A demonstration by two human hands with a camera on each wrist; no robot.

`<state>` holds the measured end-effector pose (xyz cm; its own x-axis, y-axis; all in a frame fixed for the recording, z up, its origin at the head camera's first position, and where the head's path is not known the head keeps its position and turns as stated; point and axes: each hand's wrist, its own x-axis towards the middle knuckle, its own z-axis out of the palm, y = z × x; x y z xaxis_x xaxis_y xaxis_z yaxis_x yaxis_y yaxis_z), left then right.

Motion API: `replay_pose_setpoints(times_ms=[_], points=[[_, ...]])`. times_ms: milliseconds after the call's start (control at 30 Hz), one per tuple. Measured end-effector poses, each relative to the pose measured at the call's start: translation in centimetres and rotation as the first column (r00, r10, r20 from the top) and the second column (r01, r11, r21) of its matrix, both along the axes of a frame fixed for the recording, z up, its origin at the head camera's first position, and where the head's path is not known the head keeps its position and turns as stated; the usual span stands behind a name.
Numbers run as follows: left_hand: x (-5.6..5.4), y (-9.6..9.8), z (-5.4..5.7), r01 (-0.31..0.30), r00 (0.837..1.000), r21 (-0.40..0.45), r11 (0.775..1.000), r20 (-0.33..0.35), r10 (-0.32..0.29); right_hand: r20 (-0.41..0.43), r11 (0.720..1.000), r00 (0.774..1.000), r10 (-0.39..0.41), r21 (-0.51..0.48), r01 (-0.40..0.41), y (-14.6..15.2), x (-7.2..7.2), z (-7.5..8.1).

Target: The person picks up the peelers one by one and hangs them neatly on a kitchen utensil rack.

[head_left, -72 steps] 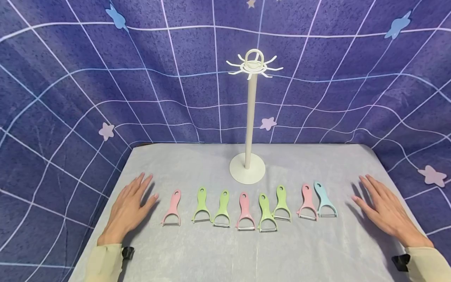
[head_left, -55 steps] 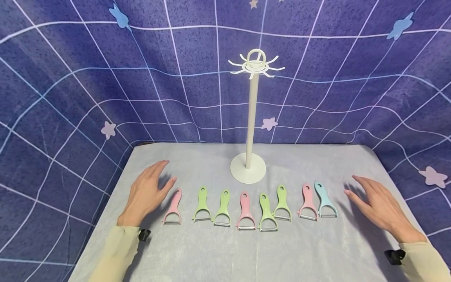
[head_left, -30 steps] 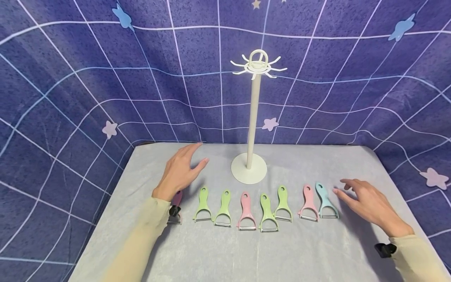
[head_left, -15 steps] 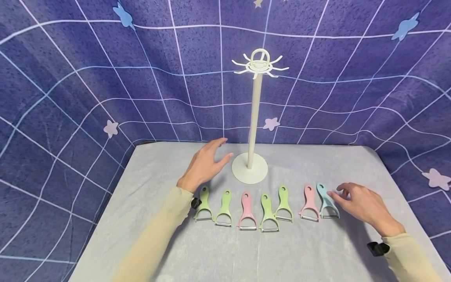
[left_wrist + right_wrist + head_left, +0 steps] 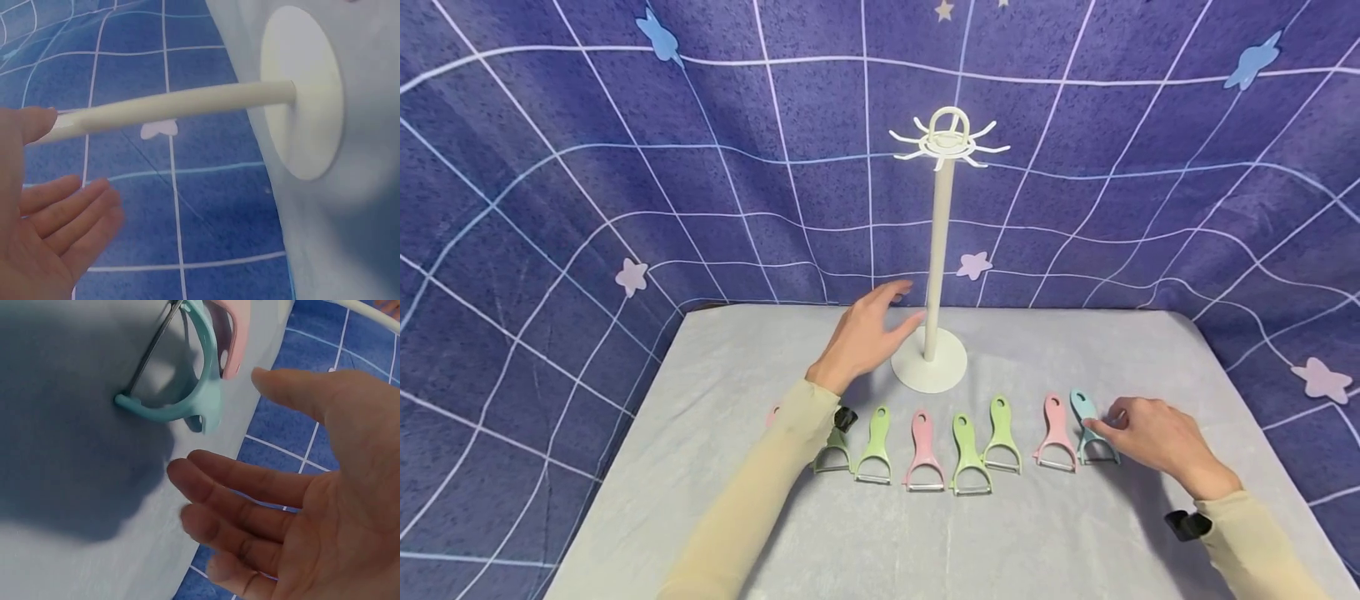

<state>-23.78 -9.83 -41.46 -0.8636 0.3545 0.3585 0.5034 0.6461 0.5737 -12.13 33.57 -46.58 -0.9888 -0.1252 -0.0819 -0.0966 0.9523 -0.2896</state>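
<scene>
In the head view my left hand [image 5: 861,333] is held around the left side of a white stand's pole [image 5: 937,242]. The left wrist view has the thumb [image 5: 39,124] close to the pole, fingers apart and not closed round it; whether the thumb touches cannot be told. My right hand [image 5: 1165,440] hovers just right of a light blue peeler [image 5: 1082,407], with loosely bent fingers. In the right wrist view, a gap lies between the fingers [image 5: 212,494] and the blue peeler [image 5: 209,403]. A pink peeler [image 5: 1055,417] lies beside it.
Green peelers [image 5: 878,429] and a pink peeler [image 5: 922,437] lie in a row along the table [image 5: 925,550]. My left sleeve [image 5: 760,500] partly covers two leftmost peelers. The stand has a round base [image 5: 951,375] and several hooks [image 5: 992,148] on top. A patterned curtain [image 5: 737,183] surrounds the table.
My left hand has moved right, from the table's left side over the leftmost peelers to the stand's pole. My right hand has moved left to the blue peeler, its fingers bending more.
</scene>
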Motion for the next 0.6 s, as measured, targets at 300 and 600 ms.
replay_pose_setpoints(times_ms=[300,600], points=[[-0.7,1.8,0.6,0.015,0.999,0.043,0.999,0.042,-0.017,0.056,1.000,0.998,-0.008,0.013,0.007,-0.6,-0.2,-0.2],[-1.2,3.1,0.7,0.060,0.997,0.144,0.988,0.033,-0.065,0.076,0.999,0.997,-0.030,-0.017,0.031,-1.4,0.0,-0.5]])
